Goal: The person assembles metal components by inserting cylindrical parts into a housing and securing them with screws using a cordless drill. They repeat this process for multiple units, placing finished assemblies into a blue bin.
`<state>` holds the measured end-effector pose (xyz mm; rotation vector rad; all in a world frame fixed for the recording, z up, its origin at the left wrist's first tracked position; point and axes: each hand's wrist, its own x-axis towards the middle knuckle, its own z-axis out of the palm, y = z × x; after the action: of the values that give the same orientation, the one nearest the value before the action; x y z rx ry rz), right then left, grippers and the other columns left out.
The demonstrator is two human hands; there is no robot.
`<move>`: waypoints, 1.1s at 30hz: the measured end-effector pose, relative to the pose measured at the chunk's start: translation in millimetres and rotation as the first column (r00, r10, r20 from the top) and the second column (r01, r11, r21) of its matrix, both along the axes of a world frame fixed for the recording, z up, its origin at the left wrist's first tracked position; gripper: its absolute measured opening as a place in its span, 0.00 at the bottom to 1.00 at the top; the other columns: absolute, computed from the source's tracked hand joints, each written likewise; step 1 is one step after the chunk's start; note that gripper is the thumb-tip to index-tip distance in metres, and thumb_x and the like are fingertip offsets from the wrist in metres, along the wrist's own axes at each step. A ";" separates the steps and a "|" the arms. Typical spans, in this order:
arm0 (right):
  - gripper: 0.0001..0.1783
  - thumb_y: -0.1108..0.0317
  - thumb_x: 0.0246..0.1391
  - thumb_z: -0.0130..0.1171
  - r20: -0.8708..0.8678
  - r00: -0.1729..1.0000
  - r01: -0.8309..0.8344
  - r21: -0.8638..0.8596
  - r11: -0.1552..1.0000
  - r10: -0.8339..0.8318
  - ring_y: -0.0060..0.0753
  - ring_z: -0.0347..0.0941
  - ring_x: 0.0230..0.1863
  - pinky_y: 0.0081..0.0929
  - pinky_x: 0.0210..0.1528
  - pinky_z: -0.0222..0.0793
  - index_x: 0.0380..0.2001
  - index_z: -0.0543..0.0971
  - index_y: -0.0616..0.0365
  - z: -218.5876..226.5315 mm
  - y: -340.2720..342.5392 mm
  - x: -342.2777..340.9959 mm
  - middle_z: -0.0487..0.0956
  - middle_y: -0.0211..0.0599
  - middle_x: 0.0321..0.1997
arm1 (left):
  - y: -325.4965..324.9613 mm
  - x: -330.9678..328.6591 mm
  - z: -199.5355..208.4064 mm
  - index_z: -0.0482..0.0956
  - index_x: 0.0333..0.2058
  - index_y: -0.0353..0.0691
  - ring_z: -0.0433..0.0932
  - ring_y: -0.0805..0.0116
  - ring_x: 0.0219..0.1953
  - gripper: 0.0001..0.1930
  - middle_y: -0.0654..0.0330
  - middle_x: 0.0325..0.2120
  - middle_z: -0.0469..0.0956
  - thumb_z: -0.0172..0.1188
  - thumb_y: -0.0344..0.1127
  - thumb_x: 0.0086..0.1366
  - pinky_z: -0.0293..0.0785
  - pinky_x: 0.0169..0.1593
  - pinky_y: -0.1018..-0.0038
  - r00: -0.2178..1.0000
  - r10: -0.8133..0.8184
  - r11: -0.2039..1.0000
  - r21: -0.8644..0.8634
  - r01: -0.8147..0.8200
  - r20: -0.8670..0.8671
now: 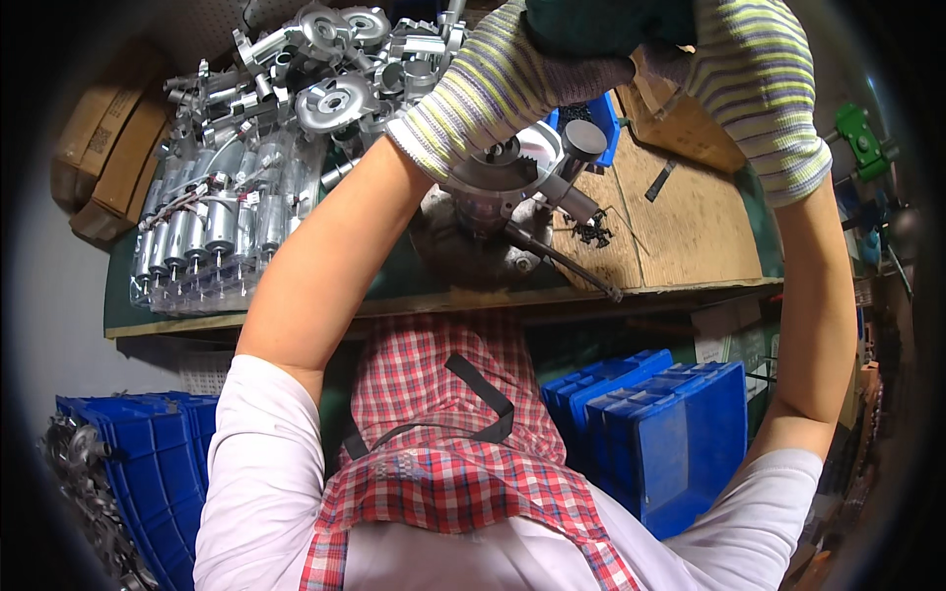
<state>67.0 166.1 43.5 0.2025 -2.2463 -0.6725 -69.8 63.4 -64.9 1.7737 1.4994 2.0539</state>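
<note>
Both my hands are raised close together at the top edge, wearing striped knit gloves. My left hand (503,84) reaches up above the metal assembly, and my right hand (754,94) is across from it. A dark green shape (606,25) lies between them, cut off by the frame; whether it is part of a glove or a separate thing cannot be made out. The fingers are mostly hidden. Below the left glove, a round metal assembly (493,187) with a toothed gear sits on a base, with a bar handle (562,258) sticking out toward me.
Silver castings (335,103) are heaped at the back left, beside small cylindrical motors (197,231) in clear plastic trays. Black screws (591,231) and a dark strip (660,181) lie on cardboard (690,227). Blue crates (690,433) stand below the bench; cardboard boxes (108,148) are far left.
</note>
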 end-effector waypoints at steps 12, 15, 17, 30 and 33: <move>0.17 0.77 0.46 0.65 -0.032 0.997 0.065 0.043 0.997 -0.063 0.40 0.77 0.29 0.35 0.33 0.76 0.42 0.74 0.60 -3.5 2.7 -5.1 0.79 0.43 0.30 | -18.6 21.8 7.5 0.77 0.49 0.42 0.84 0.69 0.31 0.15 0.58 0.29 0.84 0.66 0.26 0.64 0.86 0.34 0.70 0.977 -0.015 1.000 -0.007 0.017 0.212; 0.20 0.76 0.46 0.68 -0.043 0.998 0.048 -0.027 0.998 -0.049 0.44 0.78 0.29 0.38 0.33 0.77 0.43 0.74 0.63 -5.6 3.9 -4.1 0.80 0.45 0.30 | -22.1 26.7 21.0 0.76 0.48 0.40 0.85 0.68 0.32 0.14 0.58 0.30 0.84 0.64 0.25 0.66 0.86 0.35 0.71 0.865 -0.275 0.933 -0.102 0.346 0.419; 0.22 0.76 0.44 0.70 -0.057 0.986 0.159 -0.011 0.987 -0.159 0.45 0.78 0.29 0.38 0.34 0.78 0.43 0.74 0.63 -5.0 8.7 -8.5 0.80 0.45 0.31 | -21.1 27.1 21.5 0.74 0.52 0.39 0.85 0.67 0.34 0.17 0.57 0.37 0.83 0.64 0.24 0.65 0.86 0.35 0.70 0.926 -0.204 0.966 -0.086 0.243 0.317; 0.12 0.62 0.62 0.60 -0.158 0.822 -0.232 -0.970 0.068 0.547 0.29 0.71 0.35 0.33 0.40 0.75 0.41 0.75 0.59 11.8 -18.4 1.3 0.79 0.40 0.35 | -32.2 24.0 42.1 0.74 0.51 0.38 0.83 0.71 0.37 0.22 0.59 0.38 0.85 0.72 0.34 0.61 0.82 0.43 0.76 0.971 0.233 0.963 0.126 -0.239 0.054; 0.12 0.59 0.65 0.57 -0.199 0.789 -0.213 -0.976 -0.045 0.581 0.26 0.69 0.34 0.32 0.39 0.74 0.40 0.75 0.58 8.5 -25.0 4.4 0.78 0.38 0.35 | -30.5 17.7 14.5 0.75 0.51 0.39 0.83 0.70 0.44 0.22 0.60 0.42 0.85 0.72 0.34 0.61 0.81 0.48 0.72 0.973 0.229 0.956 0.178 -0.232 0.038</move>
<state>71.3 141.1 52.0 0.2577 -2.1617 1.4230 -52.0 32.9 -50.4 1.7035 1.6317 2.3804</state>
